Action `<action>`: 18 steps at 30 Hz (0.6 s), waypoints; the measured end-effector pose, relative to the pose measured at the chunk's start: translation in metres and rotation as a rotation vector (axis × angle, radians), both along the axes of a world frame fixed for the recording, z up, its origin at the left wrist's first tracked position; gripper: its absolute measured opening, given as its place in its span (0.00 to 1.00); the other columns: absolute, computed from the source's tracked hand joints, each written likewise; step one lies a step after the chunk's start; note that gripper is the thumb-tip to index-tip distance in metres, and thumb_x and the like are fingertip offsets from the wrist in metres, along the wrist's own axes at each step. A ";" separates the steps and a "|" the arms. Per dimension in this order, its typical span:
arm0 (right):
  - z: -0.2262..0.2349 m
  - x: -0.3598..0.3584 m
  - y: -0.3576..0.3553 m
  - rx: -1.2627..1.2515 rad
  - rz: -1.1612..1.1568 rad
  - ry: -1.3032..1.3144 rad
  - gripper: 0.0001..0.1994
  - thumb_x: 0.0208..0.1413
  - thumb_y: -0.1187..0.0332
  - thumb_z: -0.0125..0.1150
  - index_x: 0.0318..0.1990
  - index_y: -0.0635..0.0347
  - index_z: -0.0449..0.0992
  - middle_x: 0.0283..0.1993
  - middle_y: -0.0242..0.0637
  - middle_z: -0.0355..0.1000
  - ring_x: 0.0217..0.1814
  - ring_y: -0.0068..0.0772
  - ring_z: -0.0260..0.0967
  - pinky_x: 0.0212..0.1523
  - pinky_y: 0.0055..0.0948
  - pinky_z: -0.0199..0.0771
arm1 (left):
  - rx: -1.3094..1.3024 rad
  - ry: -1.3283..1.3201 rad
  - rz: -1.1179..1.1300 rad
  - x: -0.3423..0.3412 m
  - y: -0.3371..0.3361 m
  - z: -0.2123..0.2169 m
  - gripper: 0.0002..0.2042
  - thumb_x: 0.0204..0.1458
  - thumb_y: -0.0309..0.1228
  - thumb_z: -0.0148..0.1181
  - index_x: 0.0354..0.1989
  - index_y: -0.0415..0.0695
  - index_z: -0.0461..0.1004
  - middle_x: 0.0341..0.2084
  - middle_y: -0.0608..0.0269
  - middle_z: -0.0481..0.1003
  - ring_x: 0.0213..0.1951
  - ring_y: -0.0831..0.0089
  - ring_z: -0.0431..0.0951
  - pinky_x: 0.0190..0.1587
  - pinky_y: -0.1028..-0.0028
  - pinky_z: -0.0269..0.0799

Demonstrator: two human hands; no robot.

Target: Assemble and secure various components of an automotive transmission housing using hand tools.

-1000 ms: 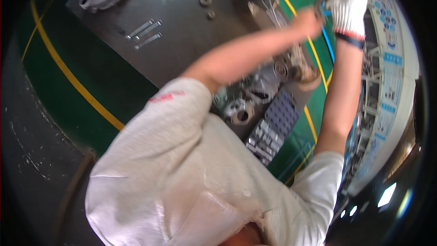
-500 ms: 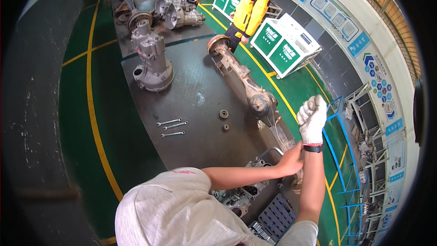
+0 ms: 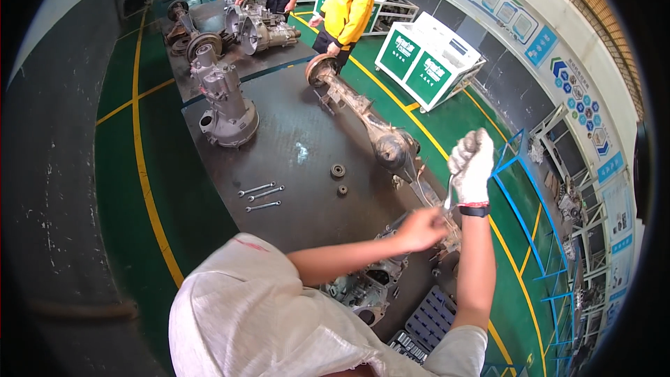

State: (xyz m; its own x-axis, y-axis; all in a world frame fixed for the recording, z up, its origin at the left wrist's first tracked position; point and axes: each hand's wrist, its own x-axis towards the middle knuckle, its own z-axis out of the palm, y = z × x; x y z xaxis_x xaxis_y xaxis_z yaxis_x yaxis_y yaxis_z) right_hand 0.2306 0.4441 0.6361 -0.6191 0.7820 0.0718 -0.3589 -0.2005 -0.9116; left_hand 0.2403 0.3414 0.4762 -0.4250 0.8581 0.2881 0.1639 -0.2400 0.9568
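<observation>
My right hand (image 3: 472,167), in a white knitted glove with a red cuff, is raised with its fingers curled into a fist. From its palm side a slim silver tool (image 3: 448,200) sticks down; its kind is hard to make out. My bare left hand (image 3: 421,229) is just below and left of it, fingers bent and blurred by motion, so its grip does not show. Beneath my forearms lie a grey metal housing (image 3: 359,294) and an open socket case (image 3: 430,318). Three wrenches (image 3: 263,205) lie on the dark metal table (image 3: 300,216), with two round parts (image 3: 338,170) further right.
A rusty axle (image 3: 363,115) runs along the table's right side. A grey gearbox (image 3: 227,101) stands upright at far left, and more gearboxes (image 3: 262,30) lie beyond. Two people, one in a yellow jacket (image 3: 347,7), stand there. Blue frames (image 3: 530,188) line the right.
My left hand has moved left and down, off my right wrist. The silver tool below my right glove now shows. My view has shifted slightly.
</observation>
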 end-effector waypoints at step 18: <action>-0.014 0.002 0.030 0.001 0.030 0.033 0.23 0.68 0.47 0.48 0.22 0.46 0.60 0.15 0.21 0.48 0.12 0.20 0.43 0.13 0.25 0.42 | -0.091 0.017 0.050 -0.053 -0.014 0.008 0.17 0.51 0.42 0.70 0.28 0.39 0.76 0.20 0.57 0.73 0.28 0.70 0.75 0.33 0.64 0.70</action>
State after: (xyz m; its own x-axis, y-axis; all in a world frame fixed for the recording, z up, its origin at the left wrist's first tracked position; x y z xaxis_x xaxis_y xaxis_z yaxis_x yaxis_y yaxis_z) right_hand 0.2325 0.4737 0.6221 -0.6394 0.7632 0.0935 -0.3826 -0.2103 -0.8997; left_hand 0.1877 0.3274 0.4842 -0.4633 0.8592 0.2172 0.1900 -0.1431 0.9713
